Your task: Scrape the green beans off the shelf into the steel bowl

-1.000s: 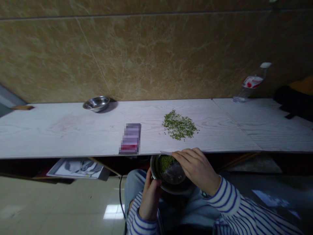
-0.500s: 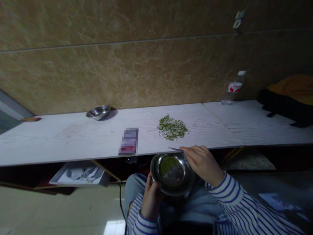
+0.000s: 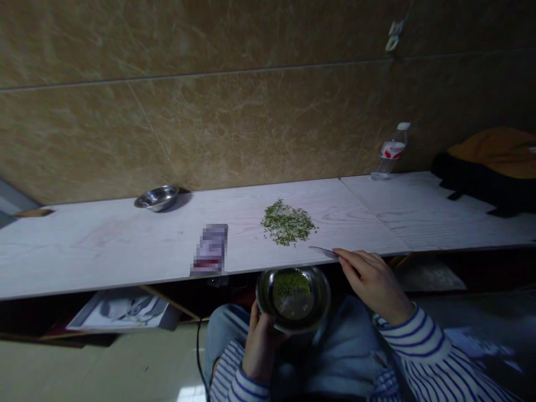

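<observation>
My left hand [image 3: 263,340] grips the near left rim of a steel bowl [image 3: 321,304], holding it over my lap just below the table's front edge. Small green beans [image 3: 291,283] lie in the far part of the bowl. In my right hand [image 3: 372,282] is a thin metal utensil [image 3: 324,251], pinched between thumb and fingers. Its tip points left above the table edge; seen edge-on, I cannot tell whether it is a spoon or a knife. Beyond the tip, more green beans [image 3: 288,223] are spread in a loose patch on the white table [image 3: 347,223].
A second steel bowl [image 3: 157,199] stands at the back left, and a blurred-out flat object [image 3: 210,249] lies near the front edge. A plastic bottle [image 3: 390,152] and an orange-and-black bag [image 3: 489,159] are at the right. An open drawer [image 3: 121,310] holds papers below.
My right hand has moved right with the utensil, away from the bowl. The beans inside the bowl have shifted toward its far side. The view has turned slightly.
</observation>
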Motion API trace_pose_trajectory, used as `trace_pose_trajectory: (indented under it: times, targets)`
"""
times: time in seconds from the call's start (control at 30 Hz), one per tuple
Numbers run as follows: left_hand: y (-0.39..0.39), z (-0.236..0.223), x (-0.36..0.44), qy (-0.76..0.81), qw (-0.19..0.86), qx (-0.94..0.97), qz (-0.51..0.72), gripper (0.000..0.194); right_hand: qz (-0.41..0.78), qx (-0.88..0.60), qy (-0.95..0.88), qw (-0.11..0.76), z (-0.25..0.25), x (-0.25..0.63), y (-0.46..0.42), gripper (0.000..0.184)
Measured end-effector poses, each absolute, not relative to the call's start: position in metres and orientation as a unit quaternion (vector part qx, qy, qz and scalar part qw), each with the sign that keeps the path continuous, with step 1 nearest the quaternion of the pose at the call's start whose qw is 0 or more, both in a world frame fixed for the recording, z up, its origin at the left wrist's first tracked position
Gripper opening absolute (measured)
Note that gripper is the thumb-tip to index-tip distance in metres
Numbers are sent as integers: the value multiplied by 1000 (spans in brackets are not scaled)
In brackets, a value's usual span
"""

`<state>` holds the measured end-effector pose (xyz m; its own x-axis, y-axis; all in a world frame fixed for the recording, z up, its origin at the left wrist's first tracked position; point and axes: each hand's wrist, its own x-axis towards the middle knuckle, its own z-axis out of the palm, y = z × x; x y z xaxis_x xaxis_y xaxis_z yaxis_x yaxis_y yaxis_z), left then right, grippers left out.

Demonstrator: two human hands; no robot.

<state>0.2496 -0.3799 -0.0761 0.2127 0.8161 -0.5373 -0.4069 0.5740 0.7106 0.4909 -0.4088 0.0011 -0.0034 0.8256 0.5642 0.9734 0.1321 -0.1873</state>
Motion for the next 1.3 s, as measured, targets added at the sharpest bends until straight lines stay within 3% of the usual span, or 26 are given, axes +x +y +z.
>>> trace_pose_trajectory:
  times: [0.47,0.77,1.3]
  targets:
    - [-367,-87,247,471,763,168,409,75,-117,-639,-717,254,1,484,-348,26]
    - [-359,-83,245,483,755,154,415,71,-114,-629,-739,214,3,472,-329,28]
    - [-356,-70,246,477,757,157,417,67,-98,-599,-760,233,4,466,-332,27]
